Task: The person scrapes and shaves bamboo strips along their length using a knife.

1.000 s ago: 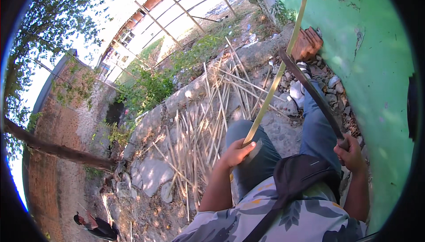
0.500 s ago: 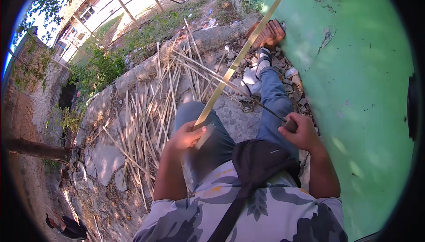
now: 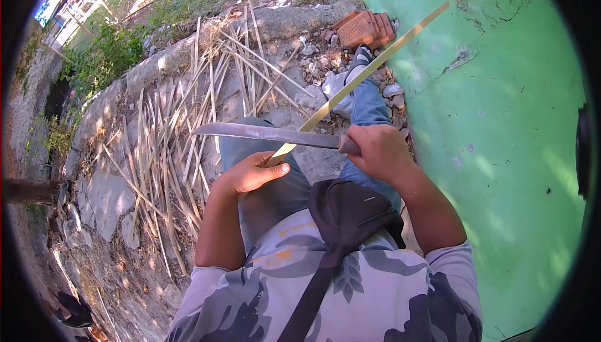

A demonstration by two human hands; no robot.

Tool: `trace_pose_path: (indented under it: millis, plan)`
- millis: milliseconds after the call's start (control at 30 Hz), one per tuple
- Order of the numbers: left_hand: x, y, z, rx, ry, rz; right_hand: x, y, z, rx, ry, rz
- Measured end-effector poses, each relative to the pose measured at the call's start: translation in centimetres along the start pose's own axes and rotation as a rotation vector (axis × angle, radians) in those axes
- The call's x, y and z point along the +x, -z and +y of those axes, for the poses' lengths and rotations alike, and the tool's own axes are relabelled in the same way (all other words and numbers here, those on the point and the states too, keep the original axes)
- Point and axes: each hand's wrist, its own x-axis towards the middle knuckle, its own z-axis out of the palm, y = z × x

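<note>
My left hand [image 3: 255, 173] is closed around the lower end of a long, flat, pale strip [image 3: 382, 59], which looks like split bamboo. From there the strip slants up and away to the right, above my outstretched leg. In my right hand [image 3: 383, 151] is the handle of a machete [image 3: 263, 131], its long blade pointing left with a slightly upturned tip. The blade crosses over the strip just beyond my left fingers; whether the two touch, I cannot tell.
Several similar strips [image 3: 159, 160] lie in a loose heap on the cracked stone ground at left. A green wall [image 3: 488, 173] runs along my right. Reddish tiles or bricks [image 3: 366, 27] and rubble sit beyond my foot. Another person [image 3: 74, 309] shows at lower left.
The machete has swung from pointing away, low beside my leg, to lying crosswise over the strip. My right hand has moved left and up, and the strip leans further right.
</note>
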Motion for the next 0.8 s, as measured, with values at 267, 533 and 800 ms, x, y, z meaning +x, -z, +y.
trace_pose_path:
  millis: [267,533,800]
  plan:
    - [0.7,2.2,-1.8,-0.153,0.070,-0.127,2.6,-2.4,4.5,-0.066,-0.178,-0.096]
    - [0.6,2.7,-2.0,-0.240,0.098,-0.111,3.6,-3.4,1.9,0.068,-0.135,-0.148]
    - [0.9,1.8,-1.2,-0.134,0.059,-0.017,3.7,-5.1,5.4,0.179,-0.249,-0.208]
